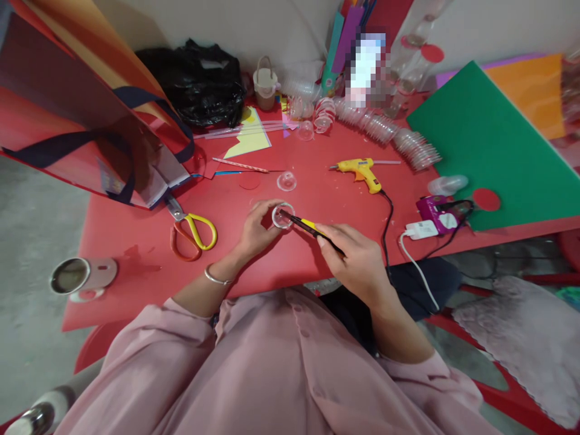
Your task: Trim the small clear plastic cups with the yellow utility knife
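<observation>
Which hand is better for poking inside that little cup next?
Probably the right hand: it holds the black-and-yellow tool, whose tip is at the clear cup. The left hand is busy holding the cup.

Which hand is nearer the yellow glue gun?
Right. The right hand is on the near side of the yellow glue gun; the left hand is farther off, to its left, holding the clear cup.
</observation>
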{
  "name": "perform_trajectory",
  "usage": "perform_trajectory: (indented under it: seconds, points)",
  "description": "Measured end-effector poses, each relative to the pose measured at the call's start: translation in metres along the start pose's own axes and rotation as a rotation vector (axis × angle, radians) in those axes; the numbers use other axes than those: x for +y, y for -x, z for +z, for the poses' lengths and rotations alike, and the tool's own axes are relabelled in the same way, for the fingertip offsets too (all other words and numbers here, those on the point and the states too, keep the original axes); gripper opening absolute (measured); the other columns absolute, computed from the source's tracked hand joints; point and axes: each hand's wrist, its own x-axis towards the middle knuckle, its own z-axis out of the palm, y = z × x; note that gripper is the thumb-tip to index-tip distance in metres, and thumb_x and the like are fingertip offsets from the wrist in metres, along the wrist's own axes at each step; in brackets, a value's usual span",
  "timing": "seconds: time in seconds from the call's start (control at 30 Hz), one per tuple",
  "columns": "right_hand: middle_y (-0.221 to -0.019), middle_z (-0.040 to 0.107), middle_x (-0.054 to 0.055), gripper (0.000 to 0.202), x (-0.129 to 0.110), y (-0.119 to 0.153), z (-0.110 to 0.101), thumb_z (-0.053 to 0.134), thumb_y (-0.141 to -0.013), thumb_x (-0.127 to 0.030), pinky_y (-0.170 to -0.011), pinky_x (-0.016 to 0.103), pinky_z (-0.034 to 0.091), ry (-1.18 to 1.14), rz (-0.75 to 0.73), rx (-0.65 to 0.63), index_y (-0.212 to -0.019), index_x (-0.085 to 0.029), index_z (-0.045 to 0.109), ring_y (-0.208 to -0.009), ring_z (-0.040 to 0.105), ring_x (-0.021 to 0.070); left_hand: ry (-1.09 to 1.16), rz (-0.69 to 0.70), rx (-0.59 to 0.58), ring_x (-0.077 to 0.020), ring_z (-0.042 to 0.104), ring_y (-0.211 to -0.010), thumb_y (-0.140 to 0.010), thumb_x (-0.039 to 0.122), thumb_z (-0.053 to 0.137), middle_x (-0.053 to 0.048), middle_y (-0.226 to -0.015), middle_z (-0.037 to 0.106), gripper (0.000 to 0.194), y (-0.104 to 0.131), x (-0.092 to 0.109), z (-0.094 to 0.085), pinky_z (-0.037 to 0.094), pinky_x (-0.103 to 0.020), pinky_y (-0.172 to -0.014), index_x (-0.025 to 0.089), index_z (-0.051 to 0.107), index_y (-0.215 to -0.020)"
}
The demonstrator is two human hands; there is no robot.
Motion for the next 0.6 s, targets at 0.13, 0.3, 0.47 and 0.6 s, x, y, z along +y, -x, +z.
perform_trajectory:
  seconds: [0.13,0.3,0.47,0.6]
  points:
    - [-0.118,0.077,0.006,0.03,-0.0002,0.0,0.001,0.055,-0.101,-0.022,-0.099,0.034,0.059,-0.027,0.005,0.01,-0.127,-0.023,0.071,-0.106,0.074,0.0192,0.003,0.023,0.01,-0.0254,0.068,-0.112,-0.078,0.028,0.088,-0.01,-0.116,0.076,0.047,-0.0001,-0.0005,-0.0002,0.053,-0.044,-0.1,0.023,0.069,-0.121]
    - [-0.119,0.076,0.006,0.031,-0.0022,0.001,0.0023,0.055,-0.101,-0.021,-0.098,0.033,0.059,-0.073,0.03,0.016,-0.128,-0.023,0.07,-0.107,0.073,0.0185,-0.016,0.018,0.026,-0.025,0.068,-0.111,-0.078,0.032,0.088,-0.01,-0.117,0.075,0.046,-0.0002,0.0024,-0.0008,0.053,-0.044,-0.1,0.023,0.069,-0.12]
    - [-0.119,0.077,0.006,0.032,-0.0027,0.0023,0.0035,0.053,-0.102,-0.023,-0.096,0.034,0.06,-0.069,0.06,0.015,-0.129,-0.025,0.07,-0.107,0.073,0.0191,-0.029,0.008,0.029,-0.0257,0.069,-0.111,-0.078,0.035,0.088,-0.01,-0.116,0.075,0.047,-0.0005,0.0045,-0.0006,0.054,-0.045,-0.099,0.022,0.069,-0.12]
    - [-0.118,0.077,0.006,0.032,-0.0024,0.0014,0.0036,0.053,-0.102,-0.023,-0.094,0.032,0.059,-0.037,0.054,0.0,-0.129,-0.024,0.07,-0.106,0.073,0.0185,-0.038,0.018,0.023,-0.0255,0.068,-0.11,-0.078,0.033,0.088,-0.01,-0.115,0.075,0.046,0.0,0.0032,-0.0003,0.054,-0.045,-0.099,0.022,0.069,-0.119]
